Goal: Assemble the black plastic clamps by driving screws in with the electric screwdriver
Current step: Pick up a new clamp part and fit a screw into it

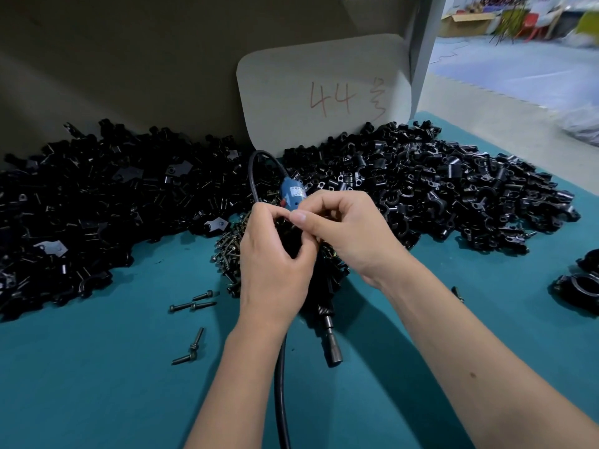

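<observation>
Between clamp heaps (421,189), hands (308,241) around clamp.

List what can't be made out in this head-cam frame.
- What the left hand and right hand pinch: hidden by the curled fingers, head view.
- Middle of the electric screwdriver: covered by both hands.
- Where its cable ends: cut by the bottom edge.
- Assembled clamps: cropped at the right edge.
- Screwdriver label: too small to read.
- Background room: blurred.

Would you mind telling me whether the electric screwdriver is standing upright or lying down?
Lying down: the electric screwdriver rests flat on the teal table, its tip toward the camera, neither hand gripping it.
</observation>
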{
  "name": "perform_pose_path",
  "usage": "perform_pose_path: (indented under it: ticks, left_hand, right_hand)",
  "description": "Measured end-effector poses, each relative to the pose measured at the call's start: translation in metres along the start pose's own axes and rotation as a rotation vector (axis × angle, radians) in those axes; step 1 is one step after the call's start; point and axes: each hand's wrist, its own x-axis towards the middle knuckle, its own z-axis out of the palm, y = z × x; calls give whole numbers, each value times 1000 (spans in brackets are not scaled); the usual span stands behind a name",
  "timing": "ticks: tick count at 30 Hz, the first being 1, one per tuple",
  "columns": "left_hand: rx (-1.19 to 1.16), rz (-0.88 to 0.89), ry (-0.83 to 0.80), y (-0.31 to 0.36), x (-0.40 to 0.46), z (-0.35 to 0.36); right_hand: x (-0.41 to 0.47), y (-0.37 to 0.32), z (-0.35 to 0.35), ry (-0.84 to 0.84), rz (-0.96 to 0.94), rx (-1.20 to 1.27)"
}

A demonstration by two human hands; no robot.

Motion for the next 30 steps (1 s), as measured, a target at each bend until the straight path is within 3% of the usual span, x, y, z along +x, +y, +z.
perform_pose_path:
  ticks: [9,14,17,19,21,23,27,30]
  left_hand:
    - [108,48,-50,-8,1,-10]
    - [90,65,-52,-5,3,-10]
    - [68,22,49,-3,4,-10]
    - [29,-59,143,-4,4,-12]
    - [-29,-157,224,-8,6,-13]
    - [-71,-222,288,-12,8,-15]
    - [-184,-342,342,-17,10,-18]
    - [-293,-468,390,-21,14,-23]
  right_hand:
    - [-1,7,32,104,-297,-677]
    - [-1,4,28,77,-282,-626]
    - [-2,3,28,261,-182,-468]
    - [-3,7,26,338,-37,-671]
    - [-6,10,27,252,132,-883]
    - [-8,13,32,169,208,-946]
    - [-3,16,28,173,251,-907]
    - [0,14,13,205,261,-490]
